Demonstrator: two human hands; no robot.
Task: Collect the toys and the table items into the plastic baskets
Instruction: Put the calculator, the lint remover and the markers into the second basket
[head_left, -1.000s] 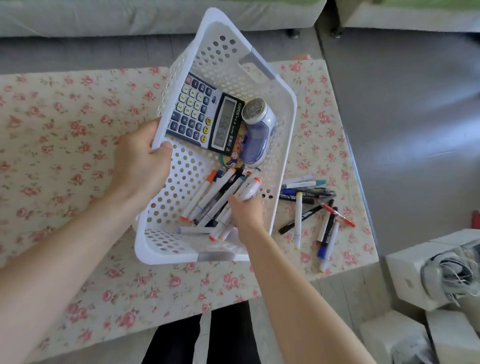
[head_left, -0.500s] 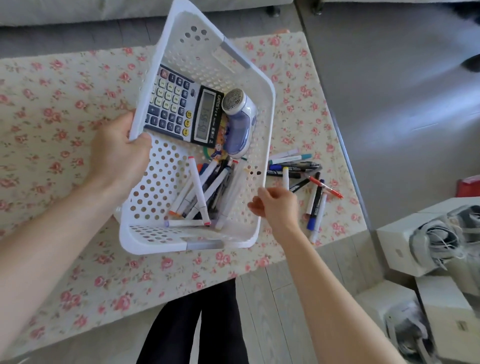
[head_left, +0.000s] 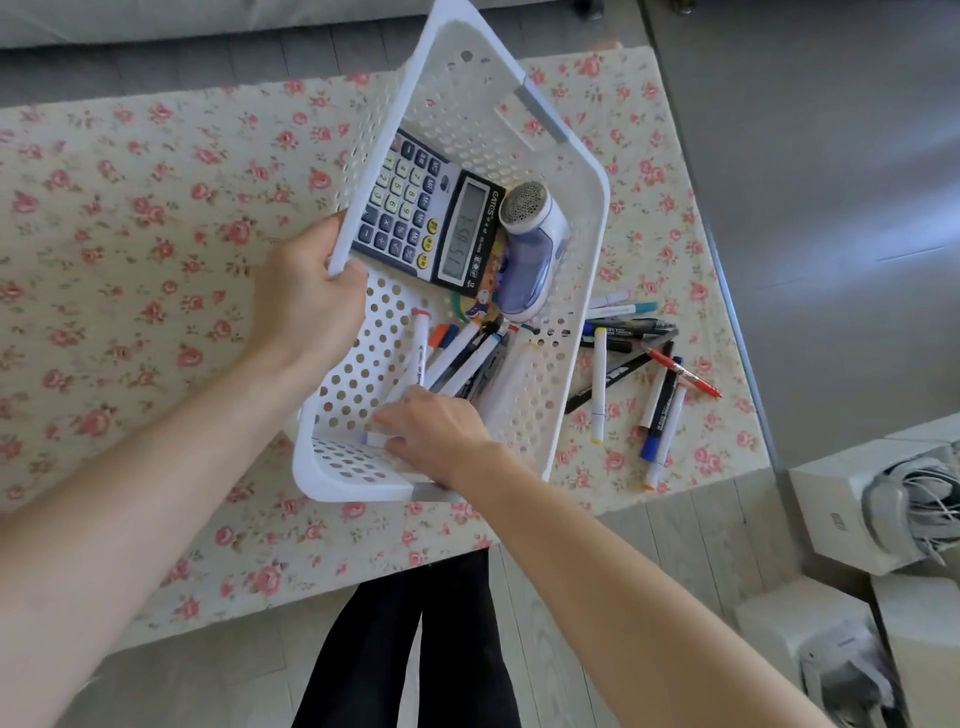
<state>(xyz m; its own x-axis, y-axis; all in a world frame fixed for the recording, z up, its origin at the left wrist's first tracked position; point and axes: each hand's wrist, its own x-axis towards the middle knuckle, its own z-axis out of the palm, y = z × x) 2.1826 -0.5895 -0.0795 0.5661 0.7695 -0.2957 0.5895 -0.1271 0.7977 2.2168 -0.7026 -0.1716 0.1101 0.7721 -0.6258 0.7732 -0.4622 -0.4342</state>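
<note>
My left hand (head_left: 306, 301) grips the left rim of the white perforated basket (head_left: 467, 88), which is tilted up off the floral table (head_left: 130, 234). Inside lie a grey calculator (head_left: 431, 218), a white-and-purple lint shaver (head_left: 530, 244) and a bunch of markers (head_left: 467, 358). My right hand (head_left: 436, 431) reaches into the basket's near end, where its fingers pinch a white marker (head_left: 370, 439) lying crosswise on the bottom. Several loose markers and pens (head_left: 660, 374) are scattered on the table just right of the basket.
The table's right edge runs close beside the loose markers, with grey floor beyond. White boxes with cables (head_left: 857, 499) stand on the floor at the lower right. My legs in black trousers (head_left: 441, 649) are at the table's near edge. A sofa base crosses the top.
My right hand came out of the basket to its right rim, then went back in to the crosswise marker at the near end. My left hand kept its grip on the rim.
</note>
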